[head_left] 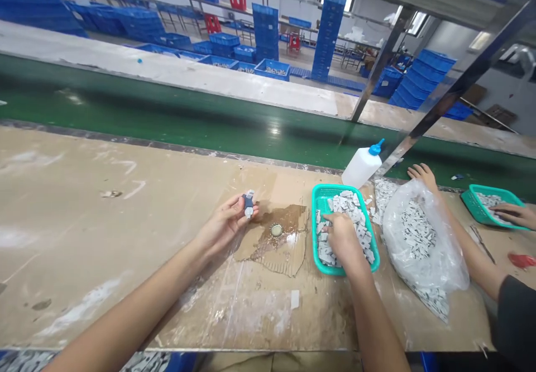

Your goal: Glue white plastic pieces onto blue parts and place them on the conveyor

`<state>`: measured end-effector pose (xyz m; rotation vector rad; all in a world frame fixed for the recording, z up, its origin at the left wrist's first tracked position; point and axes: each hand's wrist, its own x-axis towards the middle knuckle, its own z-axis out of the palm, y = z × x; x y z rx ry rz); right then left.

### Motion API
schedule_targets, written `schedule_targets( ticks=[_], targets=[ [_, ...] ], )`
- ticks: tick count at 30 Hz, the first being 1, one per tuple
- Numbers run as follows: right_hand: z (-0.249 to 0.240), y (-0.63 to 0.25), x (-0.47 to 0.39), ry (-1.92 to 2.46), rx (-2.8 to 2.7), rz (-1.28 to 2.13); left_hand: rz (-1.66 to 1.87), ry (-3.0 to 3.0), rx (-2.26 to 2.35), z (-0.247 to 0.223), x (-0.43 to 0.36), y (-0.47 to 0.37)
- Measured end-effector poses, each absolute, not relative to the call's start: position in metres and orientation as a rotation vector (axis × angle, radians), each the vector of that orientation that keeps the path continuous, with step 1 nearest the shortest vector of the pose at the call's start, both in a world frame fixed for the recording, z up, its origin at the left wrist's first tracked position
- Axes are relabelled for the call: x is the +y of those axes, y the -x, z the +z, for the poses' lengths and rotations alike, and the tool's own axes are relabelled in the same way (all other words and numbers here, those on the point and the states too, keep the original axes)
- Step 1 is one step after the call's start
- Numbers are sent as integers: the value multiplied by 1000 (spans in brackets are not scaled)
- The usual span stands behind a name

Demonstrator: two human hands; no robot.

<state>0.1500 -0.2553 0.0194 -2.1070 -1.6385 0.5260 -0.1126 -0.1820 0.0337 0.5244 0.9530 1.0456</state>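
Note:
Between the thumb and fingers of my left hand (229,215) is a small dark blue and white plastic part (248,203), held above the table. My right hand (344,239) reaches into a green plastic basket (315,232) and touches the grey-white pieces (350,207) inside; its fingertips are partly hidden among them, so whether it grips one is unclear. Between my hands lies a torn, wet piece of cardboard (288,257) with a small round cap (277,230) on it.
A white squeeze bottle (360,166) with a blue nozzle stands behind the basket. To the right are a clear bag of pieces (419,238), a co-worker's arm (460,243) and a second green basket (473,203). A green conveyor belt (209,120) runs behind the table; metal posts (381,62) rise beyond.

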Motion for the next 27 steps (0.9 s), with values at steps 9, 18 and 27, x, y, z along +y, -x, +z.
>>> schedule_targets(
  ticks=[9, 18, 27],
  targets=[
    [18, -155, -249, 1873, -1335, 576, 1233, -455, 1029, 40, -82, 92],
    [7, -157, -244, 1689, -1088, 596, 1299, -407, 897, 17, -35, 70],
    [22, -144, -255, 1508, -1026, 691, 1334, -338, 719, 3, -39, 82]
  ],
)
